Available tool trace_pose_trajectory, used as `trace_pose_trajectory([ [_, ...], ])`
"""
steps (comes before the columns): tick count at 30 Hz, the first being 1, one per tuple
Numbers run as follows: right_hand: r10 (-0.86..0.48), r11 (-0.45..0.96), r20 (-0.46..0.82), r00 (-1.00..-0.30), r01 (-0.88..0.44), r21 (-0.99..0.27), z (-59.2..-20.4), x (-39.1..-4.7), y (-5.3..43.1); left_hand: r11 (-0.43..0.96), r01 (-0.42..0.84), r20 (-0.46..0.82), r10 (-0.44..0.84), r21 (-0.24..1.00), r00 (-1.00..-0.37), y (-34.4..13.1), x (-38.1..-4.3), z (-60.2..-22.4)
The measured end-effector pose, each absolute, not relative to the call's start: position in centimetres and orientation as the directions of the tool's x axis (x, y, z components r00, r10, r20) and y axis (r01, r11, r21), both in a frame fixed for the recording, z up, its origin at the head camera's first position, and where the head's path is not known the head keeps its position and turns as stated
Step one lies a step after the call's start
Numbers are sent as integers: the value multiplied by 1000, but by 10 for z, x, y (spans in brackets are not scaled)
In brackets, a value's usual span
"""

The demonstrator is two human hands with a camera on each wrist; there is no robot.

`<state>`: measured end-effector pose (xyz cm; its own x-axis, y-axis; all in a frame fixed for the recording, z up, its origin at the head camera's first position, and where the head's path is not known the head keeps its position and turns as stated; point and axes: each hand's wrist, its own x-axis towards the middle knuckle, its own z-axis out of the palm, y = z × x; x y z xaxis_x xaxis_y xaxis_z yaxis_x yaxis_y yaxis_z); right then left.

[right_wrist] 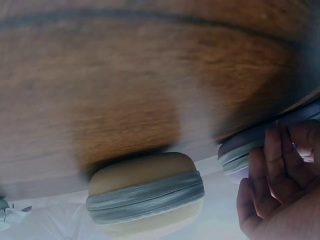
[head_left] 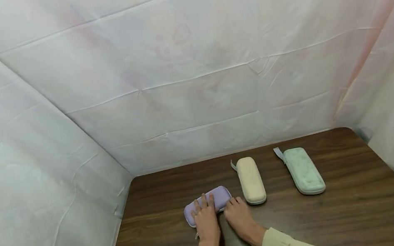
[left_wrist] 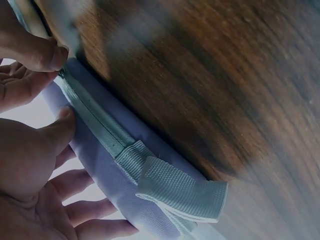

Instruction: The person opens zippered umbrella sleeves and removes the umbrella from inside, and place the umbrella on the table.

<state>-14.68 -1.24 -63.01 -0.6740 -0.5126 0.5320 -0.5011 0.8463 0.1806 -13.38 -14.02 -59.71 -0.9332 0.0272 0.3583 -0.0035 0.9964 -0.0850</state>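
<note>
A purple zip case [head_left: 220, 195] lies slantwise at the table's near left. My left hand [head_left: 206, 222] rests over its top with straight, spread fingers, and the thumb touches the zipped side. In the left wrist view the grey zipper [left_wrist: 100, 120] runs along that side, its teeth together behind the pinch, to a folded fabric loop [left_wrist: 182, 190] at the end. My right hand [head_left: 241, 219] is at the case's right end, thumb and forefinger pinching the small zipper pull [left_wrist: 61, 73], mostly hidden by the fingertips.
A cream zip case [head_left: 251, 180] lies just right of my right hand, its strap at the far end. Farther right is a mint green zip case [head_left: 305, 171] with a light strap. Pale curtains [head_left: 186, 99] surround the brown wooden table [head_left: 375, 207] at the back and sides.
</note>
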Motion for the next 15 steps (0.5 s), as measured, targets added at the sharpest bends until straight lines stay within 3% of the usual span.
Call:
trace_pose_trajectory([
  [9,-535,830,566,-628,-514,214,-631,-145,-21,999,20,370,29,-29,-929,-146,-134,-601],
  [15,-512,849,552,-658,-487,207,-634,-145,-17,993,101,446,63,61,-893,-156,-135,-603],
])
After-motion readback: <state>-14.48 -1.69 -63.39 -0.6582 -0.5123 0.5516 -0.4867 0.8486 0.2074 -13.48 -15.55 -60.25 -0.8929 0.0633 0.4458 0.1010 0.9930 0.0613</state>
